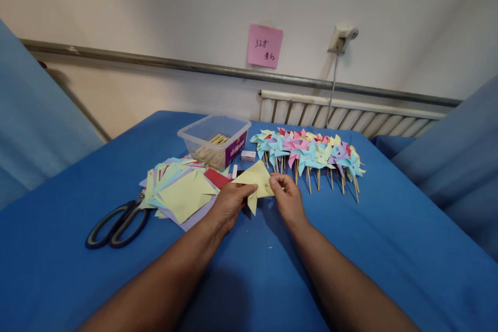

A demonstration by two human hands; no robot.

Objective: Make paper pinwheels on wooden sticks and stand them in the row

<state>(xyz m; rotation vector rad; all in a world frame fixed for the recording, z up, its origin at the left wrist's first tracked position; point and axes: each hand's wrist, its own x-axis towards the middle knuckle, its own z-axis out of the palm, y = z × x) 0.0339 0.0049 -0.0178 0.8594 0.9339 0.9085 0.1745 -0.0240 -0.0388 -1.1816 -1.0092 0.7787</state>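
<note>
A folded yellow paper piece (256,179) is held between both hands just above the blue table (389,249). My left hand (229,205) pinches its lower left part, with a flap hanging below. My right hand (287,198) pinches its right edge with thumb and fingers. Left of my hands lies a stack of coloured paper squares (182,194), yellow on top. Behind my hands lies a row of several finished paper pinwheels (311,153) on wooden sticks.
Black scissors (116,223) lie at the left beside the paper stack. A clear plastic box (213,140) with wooden sticks stands behind the stack, and a small white box (248,155) is next to it. A pink note (265,45) hangs on the wall.
</note>
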